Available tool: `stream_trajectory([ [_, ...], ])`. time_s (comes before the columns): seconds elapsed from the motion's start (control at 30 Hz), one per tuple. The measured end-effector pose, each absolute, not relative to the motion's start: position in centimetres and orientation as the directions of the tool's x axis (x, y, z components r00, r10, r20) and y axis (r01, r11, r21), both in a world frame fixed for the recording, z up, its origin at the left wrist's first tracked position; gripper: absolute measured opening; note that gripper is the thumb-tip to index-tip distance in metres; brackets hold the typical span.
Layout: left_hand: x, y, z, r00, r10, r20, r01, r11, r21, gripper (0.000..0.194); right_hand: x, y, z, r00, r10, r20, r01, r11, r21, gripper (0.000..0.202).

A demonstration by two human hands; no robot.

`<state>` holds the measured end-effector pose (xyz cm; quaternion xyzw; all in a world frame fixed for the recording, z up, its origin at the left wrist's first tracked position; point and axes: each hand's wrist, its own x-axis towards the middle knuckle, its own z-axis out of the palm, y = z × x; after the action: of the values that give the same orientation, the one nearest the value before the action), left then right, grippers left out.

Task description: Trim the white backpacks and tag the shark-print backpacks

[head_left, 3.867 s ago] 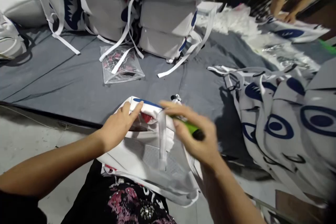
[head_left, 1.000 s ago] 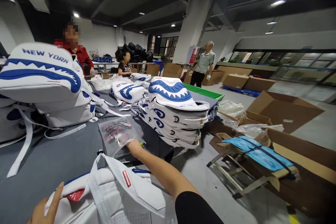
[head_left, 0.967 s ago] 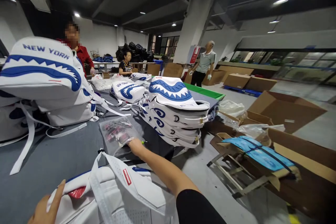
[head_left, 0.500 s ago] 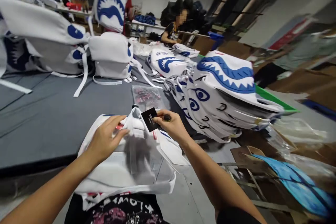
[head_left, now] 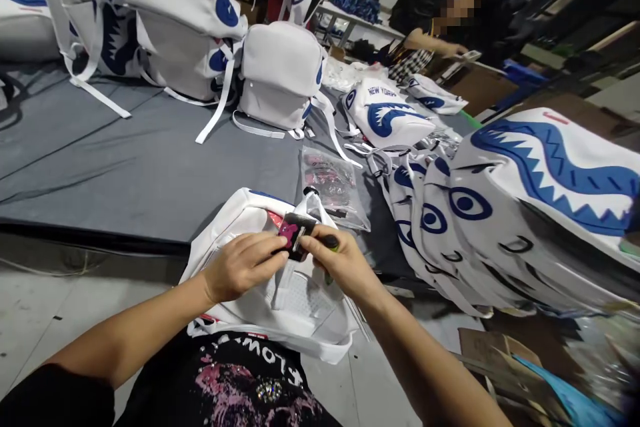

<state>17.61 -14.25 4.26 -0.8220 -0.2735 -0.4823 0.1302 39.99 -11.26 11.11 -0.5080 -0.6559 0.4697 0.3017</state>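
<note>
A small black hang tag with a pink figure on it is held over the opened white backpack. My left hand pinches its left edge between thumb and fingertips. At its right side, my right hand grips the tag with thumb and forefinger. Also within that hand's curled fingers is a tool with a black end and a yellow-green body, mostly hidden. The backpack leans against the table edge before me, its opening facing up and its mesh lining showing. A white strap loop rises behind the tag.
A clear bag of pinkish items lies on the grey table. Shark-mouth backpacks are stacked at the right, and white backpacks stand along the back left. Beyond the table another person holds a small item. Cardboard lies lower right.
My left hand has moved from the backpack's opening onto the tag, which now shows a pink figure. My right hand still holds the tag and tool. The view has shifted left.
</note>
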Motion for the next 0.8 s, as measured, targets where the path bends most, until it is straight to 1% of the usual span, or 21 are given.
stream_trajectory([
  [0.03,17.1,-14.4,3.7,0.347,0.380,0.857,0.621,-0.778,0.093,0.032,40.1,-10.7,10.9,-0.258,0.965,0.040,0.459,0.159,-0.874,0.035],
  [0.1,15.8,-14.5,2.3,0.215,0.561,0.799,0.737,-0.630,0.244,0.047,40.2,-9.4,10.4,-0.220,0.943,0.249,0.607,0.332,-0.722,0.021],
  [0.13,15.0,-14.5,1.6,0.137,0.666,0.734,0.777,-0.532,0.337,0.054,40.1,-8.8,10.1,-0.252,0.922,0.294,0.660,0.386,-0.645,0.014],
  [0.17,14.4,-14.5,0.9,0.072,0.762,0.644,0.794,-0.435,0.425,0.060,39.8,-8.2,9.9,-0.330,0.900,0.284,0.694,0.436,-0.573,0.012],
  [0.2,13.8,-14.6,0.3,0.032,0.836,0.548,0.790,-0.357,0.498,0.065,39.4,-7.7,9.7,-0.437,0.870,0.229,0.714,0.491,-0.499,0.015],
  [0.23,13.4,-14.7,-0.4,0.018,0.882,0.471,0.776,-0.309,0.549,0.068,38.7,-7.4,9.5,-0.543,0.828,0.142,0.725,0.547,-0.418,0.019],
  [0.27,13.2,-14.8,-0.9,0.021,0.905,0.425,0.764,-0.289,0.577,0.071,38.0,-7.2,9.4,-0.626,0.779,0.041,0.725,0.600,-0.338,0.022],
  [0.3,13.1,-15.0,-1.4,0.033,0.914,0.405,0.757,-0.288,0.586,0.074,37.1,-7.1,9.3,-0.682,0.729,-0.063,0.715,0.647,-0.266,0.023],
  [0.37,13.1,-15.2,-2.1,0.069,0.904,0.421,0.761,-0.321,0.564,0.077,35.2,-7.3,9.0,-0.732,0.641,-0.231,0.678,0.718,-0.158,0.021],
  [0.43,13.1,-15.4,-2.7,0.081,0.890,0.448,0.768,-0.343,0.542,0.079,33.5,-7.5,8.3,-0.761,0.557,-0.332,0.621,0.774,-0.122,0.020],
  [0.5,13.0,-15.3,-3.3,0.074,0.883,0.463,0.766,-0.348,0.541,0.080,32.3,-7.2,7.4,-0.773,0.501,-0.389,0.579,0.808,-0.111,0.022],
  [0.6,12.5,-14.8,-4.2,0.071,0.895,0.441,0.738,-0.345,0.581,0.078,31.9,-6.4,6.4,-0.761,0.491,-0.424,0.575,0.814,-0.089,0.022],
  [0.67,12.2,-14.6,-4.7,0.023,0.934,0.356,0.725,-0.261,0.637,0.080,32.2,-6.3,6.2,-0.756,0.496,-0.428,0.574,0.816,-0.066,0.021],
  [0.73,12.0,-14.6,-5.1,-0.063,0.976,0.206,0.707,-0.102,0.700,0.086,32.5,-6.5,6.3,-0.767,0.518,-0.379,0.573,0.819,-0.040,0.020],
  [0.8,11.9,-14.7,-5.2,-0.113,0.992,0.053,0.656,0.035,0.754,0.088,32.4,-6.7,6.1,-0.782,0.544,-0.305,0.577,0.816,-0.025,0.023],
])
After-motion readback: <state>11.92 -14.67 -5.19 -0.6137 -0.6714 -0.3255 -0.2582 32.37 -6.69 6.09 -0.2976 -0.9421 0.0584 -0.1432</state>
